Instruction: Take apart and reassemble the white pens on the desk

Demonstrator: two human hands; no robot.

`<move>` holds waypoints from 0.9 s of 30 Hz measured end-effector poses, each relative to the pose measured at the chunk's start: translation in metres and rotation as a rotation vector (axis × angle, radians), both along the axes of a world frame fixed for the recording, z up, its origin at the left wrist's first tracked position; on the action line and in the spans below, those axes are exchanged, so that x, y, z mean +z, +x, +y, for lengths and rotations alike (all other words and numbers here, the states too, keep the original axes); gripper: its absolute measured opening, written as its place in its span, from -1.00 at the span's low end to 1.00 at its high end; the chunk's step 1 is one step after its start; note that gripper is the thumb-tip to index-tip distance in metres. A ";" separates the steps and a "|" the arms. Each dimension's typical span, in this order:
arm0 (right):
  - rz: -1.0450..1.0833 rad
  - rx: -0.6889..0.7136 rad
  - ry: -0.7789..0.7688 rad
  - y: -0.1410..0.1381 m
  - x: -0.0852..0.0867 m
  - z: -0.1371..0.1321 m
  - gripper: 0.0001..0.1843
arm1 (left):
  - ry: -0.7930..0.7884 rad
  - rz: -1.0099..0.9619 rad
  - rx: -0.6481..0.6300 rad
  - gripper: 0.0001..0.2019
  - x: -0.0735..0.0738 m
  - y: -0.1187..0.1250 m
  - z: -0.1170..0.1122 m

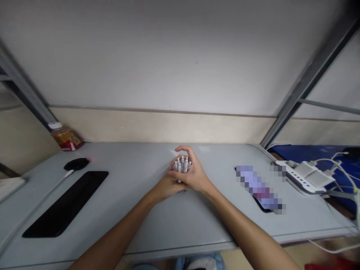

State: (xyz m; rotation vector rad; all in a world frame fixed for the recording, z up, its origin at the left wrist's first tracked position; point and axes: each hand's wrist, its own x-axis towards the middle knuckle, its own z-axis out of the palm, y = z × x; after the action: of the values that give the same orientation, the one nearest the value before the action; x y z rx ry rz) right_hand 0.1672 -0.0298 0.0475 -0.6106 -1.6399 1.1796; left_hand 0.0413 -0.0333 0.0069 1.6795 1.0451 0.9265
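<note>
Both my hands meet at the middle of the grey table (pixel 157 225). They are wrapped round a bundle of several small white pen-like sticks (pixel 182 164) held upright, tips showing above the fingers. My right hand (pixel 194 174) curls over the bundle from the right and top. My left hand (pixel 167 185) grips it from below and the left, mostly hidden behind the right hand.
A black keyboard (pixel 67 204) and black mouse (pixel 76 164) lie at the left. A bottle with a red label (pixel 66 138) stands at the back left corner. A blurred-out phone (pixel 260 188) lies right of my hands, and a white power strip (pixel 302 176) with plugs and cables sits at the right edge.
</note>
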 end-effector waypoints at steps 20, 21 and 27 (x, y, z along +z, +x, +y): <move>-0.112 0.014 0.027 0.009 0.001 0.002 -0.28 | -0.047 0.007 0.091 -0.75 0.003 0.002 -0.006; -0.113 0.017 0.022 0.009 0.001 0.001 -0.28 | -0.033 0.025 0.095 -0.75 0.003 0.002 -0.006; -0.098 0.002 0.006 0.008 0.002 -0.002 -0.29 | 0.109 0.058 0.134 -0.58 0.004 0.004 -0.004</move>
State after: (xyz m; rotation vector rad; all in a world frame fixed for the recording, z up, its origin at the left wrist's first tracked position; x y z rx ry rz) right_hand 0.1748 -0.0319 0.0491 -0.6721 -1.7256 1.1620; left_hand 0.0454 -0.0374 0.0111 1.7512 1.1757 1.0427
